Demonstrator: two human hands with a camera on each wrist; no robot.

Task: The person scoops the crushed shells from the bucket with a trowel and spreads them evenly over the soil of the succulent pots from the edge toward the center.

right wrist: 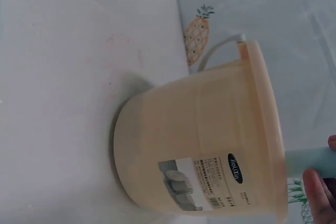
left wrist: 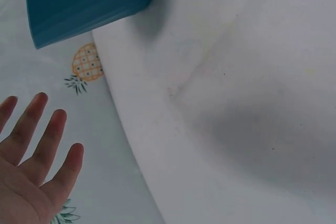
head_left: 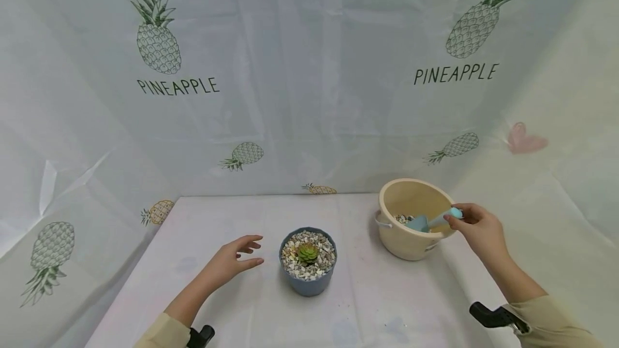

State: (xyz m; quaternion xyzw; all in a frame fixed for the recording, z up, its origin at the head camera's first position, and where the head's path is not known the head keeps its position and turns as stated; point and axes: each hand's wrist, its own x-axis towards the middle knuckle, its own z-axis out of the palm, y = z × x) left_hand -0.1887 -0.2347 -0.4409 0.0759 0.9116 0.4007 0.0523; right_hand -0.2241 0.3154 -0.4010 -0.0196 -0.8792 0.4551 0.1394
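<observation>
My right hand (head_left: pixel 480 228) pinches the handle end of a light-blue trowel (head_left: pixel 438 220) at the near right rim of a cream bucket (head_left: pixel 408 243). The trowel's blade dips inside, beside some pale gravel (head_left: pixel 403 219). In the right wrist view the handle (right wrist: pixel 310 162) sticks out past the rim between thumb and finger. My left hand (head_left: pixel 235 258) hovers left of a blue-grey pot (head_left: pixel 309 286), fingers spread and holding nothing. A small green succulent (head_left: pixel 307 252) sits amid the pebbles filling this pot. The left wrist view shows the pot (left wrist: pixel 89 3) beyond the fingertips.
A white cloth (head_left: pixel 232 316) covers the table, with a few dark specks near the pot. Behind it hangs a pale pineapple-print curtain (head_left: pixel 309 95). The bucket's thin handle (head_left: pixel 383 221) hangs on its left side, and a printed label (right wrist: pixel 205 184) is stuck to its wall.
</observation>
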